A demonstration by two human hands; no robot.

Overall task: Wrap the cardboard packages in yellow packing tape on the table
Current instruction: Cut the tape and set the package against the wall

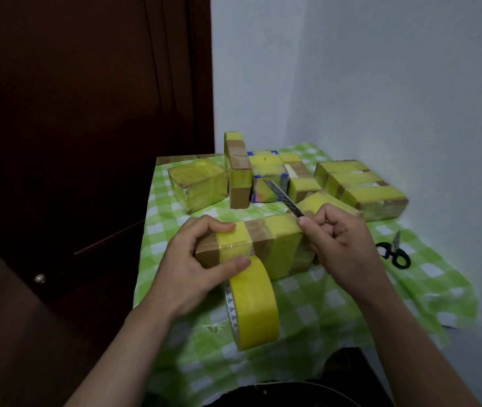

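Package (251,248) between both gripping hands (193,259)

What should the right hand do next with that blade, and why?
Probably bring the blade down to the strip between the package and the tape roll and cut it. The roll hangs off the package's near face, the left hand pins the tape there, and the right hand holds the blade raised.

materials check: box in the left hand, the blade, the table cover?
Box: brown cardboard, matte, banded with glossy yellow tape.
Blade in the right hand: looks like metal, grey with segment lines, likely a snap-off cutter.
Table cover: green-white check, creased with slight sheen; thin plastic or paper, cannot tell which.
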